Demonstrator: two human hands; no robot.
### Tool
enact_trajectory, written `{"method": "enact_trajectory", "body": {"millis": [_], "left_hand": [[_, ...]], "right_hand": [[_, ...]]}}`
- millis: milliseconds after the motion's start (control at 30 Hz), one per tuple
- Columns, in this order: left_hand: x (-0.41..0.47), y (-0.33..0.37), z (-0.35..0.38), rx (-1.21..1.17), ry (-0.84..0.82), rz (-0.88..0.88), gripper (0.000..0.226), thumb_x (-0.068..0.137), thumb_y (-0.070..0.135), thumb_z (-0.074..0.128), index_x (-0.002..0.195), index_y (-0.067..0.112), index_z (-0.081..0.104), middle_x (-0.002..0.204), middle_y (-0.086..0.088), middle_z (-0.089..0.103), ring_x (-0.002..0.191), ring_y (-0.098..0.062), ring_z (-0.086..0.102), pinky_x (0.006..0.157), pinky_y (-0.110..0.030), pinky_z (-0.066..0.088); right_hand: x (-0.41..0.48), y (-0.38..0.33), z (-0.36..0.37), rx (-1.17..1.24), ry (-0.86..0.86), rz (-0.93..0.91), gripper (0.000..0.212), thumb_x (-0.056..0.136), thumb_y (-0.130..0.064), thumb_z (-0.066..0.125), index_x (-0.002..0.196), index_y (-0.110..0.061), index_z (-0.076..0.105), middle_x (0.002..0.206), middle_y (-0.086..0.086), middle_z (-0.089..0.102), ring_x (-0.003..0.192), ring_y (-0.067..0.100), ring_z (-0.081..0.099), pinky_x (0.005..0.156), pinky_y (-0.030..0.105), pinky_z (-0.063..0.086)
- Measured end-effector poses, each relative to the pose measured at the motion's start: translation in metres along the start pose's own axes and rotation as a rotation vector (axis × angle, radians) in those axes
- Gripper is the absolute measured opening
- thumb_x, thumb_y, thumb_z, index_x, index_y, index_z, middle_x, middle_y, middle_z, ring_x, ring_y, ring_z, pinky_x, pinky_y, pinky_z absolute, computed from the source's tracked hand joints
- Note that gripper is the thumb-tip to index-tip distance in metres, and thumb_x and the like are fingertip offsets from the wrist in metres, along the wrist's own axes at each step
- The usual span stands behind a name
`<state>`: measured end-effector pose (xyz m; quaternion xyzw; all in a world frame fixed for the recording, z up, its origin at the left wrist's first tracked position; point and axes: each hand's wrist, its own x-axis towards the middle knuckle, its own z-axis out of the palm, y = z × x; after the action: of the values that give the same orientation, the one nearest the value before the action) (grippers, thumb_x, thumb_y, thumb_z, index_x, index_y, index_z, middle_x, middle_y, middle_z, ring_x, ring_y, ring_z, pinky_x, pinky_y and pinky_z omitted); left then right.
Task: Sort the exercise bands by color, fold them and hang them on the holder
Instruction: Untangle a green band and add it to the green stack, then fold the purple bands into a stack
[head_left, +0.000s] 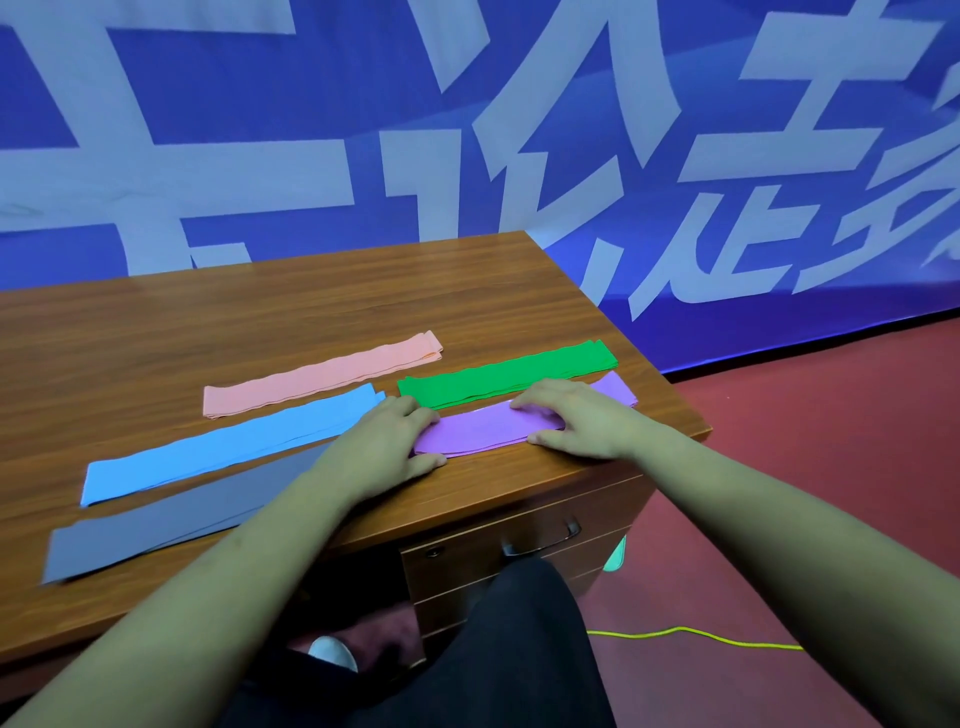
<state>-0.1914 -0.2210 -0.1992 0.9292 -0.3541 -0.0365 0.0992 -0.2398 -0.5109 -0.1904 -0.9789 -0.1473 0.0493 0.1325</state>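
text: big pale strokes, like Chinese signs | on: blue banner (270, 88) at the back | reading: cut off at the edges and too broken up to read | other words, numbers, brands: none to read

Flat bands on the near half, open wood behind them.
The far part of the table (260, 312) was a broad strip of bare wood, closed at the back by the banner (311, 130), which stood like a wall just behind the edge. Nearer, the pink band (322, 376), green band (504, 374), blue band (234, 447) and grey band (171, 519) lay flat with narrow gaps between them. The left hand (384, 447) and right hand (576, 421) pressed on the purple band (483, 434) and occupied the near right corner.
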Motion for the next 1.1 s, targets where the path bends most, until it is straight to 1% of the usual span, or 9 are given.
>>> {"method": "enact_trajectory", "body": {"millis": [133, 267, 333, 467, 567, 700, 900, 1000, 1100], "left_hand": [[-0.001, -0.002, 0.001, 0.0, -0.006, 0.006, 0.059, 0.089, 0.056, 0.055, 0.139, 0.026, 0.047, 0.129, 0.001, 0.05, 0.121, -0.017, 0.044, 0.103, -0.03, 0.038], [-0.002, 0.001, 0.001, 0.014, -0.008, -0.027, 0.066, 0.085, 0.064, 0.055, 0.14, 0.028, 0.046, 0.128, 0.001, 0.048, 0.121, -0.018, 0.043, 0.102, -0.031, 0.038], [-0.004, 0.004, 0.001, 0.003, 0.032, -0.058, 0.068, 0.085, 0.067, 0.051, 0.138, 0.025, 0.047, 0.125, -0.001, 0.05, 0.12, -0.019, 0.044, 0.102, -0.032, 0.038], [-0.005, 0.007, 0.002, 0.055, 0.157, -0.132, 0.054, 0.093, 0.058, 0.043, 0.128, 0.018, 0.054, 0.119, -0.004, 0.055, 0.115, -0.023, 0.046, 0.1, -0.037, 0.032], [-0.001, 0.004, 0.002, 0.097, 0.066, -0.199, 0.051, 0.092, 0.056, 0.047, 0.128, 0.022, 0.055, 0.122, -0.003, 0.052, 0.118, -0.023, 0.043, 0.099, -0.04, 0.03], [0.004, 0.004, 0.0, 0.003, 0.025, -0.261, 0.045, 0.089, 0.054, 0.055, 0.122, 0.023, 0.057, 0.12, -0.004, 0.051, 0.116, -0.024, 0.042, 0.097, -0.039, 0.033], [0.008, 0.014, -0.011, -0.022, -0.039, -0.229, 0.031, 0.091, 0.042, 0.058, 0.107, 0.019, 0.045, 0.112, -0.007, 0.059, 0.104, -0.028, 0.051, 0.087, -0.039, 0.035], [0.007, 0.022, -0.018, -0.129, 0.035, -0.185, 0.028, 0.092, 0.029, 0.059, 0.112, 0.018, 0.044, 0.102, -0.003, 0.057, 0.094, -0.025, 0.053, 0.076, -0.032, 0.034], [0.007, 0.025, -0.02, -0.388, 0.159, -0.205, 0.027, 0.09, 0.025, 0.063, 0.111, 0.02, 0.046, 0.082, -0.003, 0.056, 0.078, -0.021, 0.053, 0.064, -0.034, 0.037]], "right_hand": [[0.001, 0.003, -0.001, -0.03, 0.0, -0.026, 0.049, 0.09, -0.042, 0.061, 0.137, -0.03, 0.051, 0.136, -0.009, 0.052, 0.124, 0.011, 0.046, 0.106, 0.032, 0.037], [-0.003, 0.001, 0.004, 0.013, 0.004, 0.047, 0.049, 0.093, -0.038, 0.059, 0.14, -0.029, 0.05, 0.153, -0.004, 0.038, 0.14, 0.017, 0.035, 0.116, 0.034, 0.029], [-0.008, -0.005, 0.008, -0.022, 0.045, 0.039, 0.051, 0.092, -0.036, 0.059, 0.141, -0.028, 0.05, 0.157, -0.001, 0.032, 0.143, 0.019, 0.03, 0.118, 0.035, 0.025], [-0.018, -0.034, 0.026, -0.035, 0.159, -0.021, 0.053, 0.097, -0.046, 0.048, 0.145, -0.024, 0.046, 0.159, -0.004, 0.03, 0.146, 0.014, 0.026, 0.121, 0.035, 0.022], [-0.024, -0.047, 0.046, -0.004, 0.136, 0.0, 0.055, 0.101, -0.048, 0.039, 0.15, -0.023, 0.036, 0.161, -0.004, 0.025, 0.148, 0.008, 0.018, 0.123, 0.036, 0.013], [-0.028, -0.045, 0.059, 0.027, 0.169, 0.022, 0.055, 0.102, -0.048, 0.034, 0.152, -0.026, 0.03, 0.162, -0.009, 0.019, 0.149, 0.002, 0.009, 0.124, 0.032, 0.005], [-0.026, -0.046, 0.054, 0.081, 0.175, 0.034, 0.054, 0.1, -0.047, 0.041, 0.15, -0.026, 0.036, 0.16, -0.008, 0.026, 0.148, 0.003, 0.017, 0.123, 0.032, 0.008], [-0.023, -0.046, 0.047, 0.093, 0.161, 0.042, 0.052, 0.099, -0.045, 0.044, 0.147, -0.025, 0.041, 0.158, -0.006, 0.031, 0.146, 0.008, 0.023, 0.122, 0.039, 0.019], [-0.022, -0.053, 0.043, 0.113, 0.165, 0.107, 0.049, 0.097, -0.044, 0.048, 0.142, -0.024, 0.049, 0.16, -0.002, 0.022, 0.147, 0.015, 0.021, 0.12, 0.04, 0.025]]}}
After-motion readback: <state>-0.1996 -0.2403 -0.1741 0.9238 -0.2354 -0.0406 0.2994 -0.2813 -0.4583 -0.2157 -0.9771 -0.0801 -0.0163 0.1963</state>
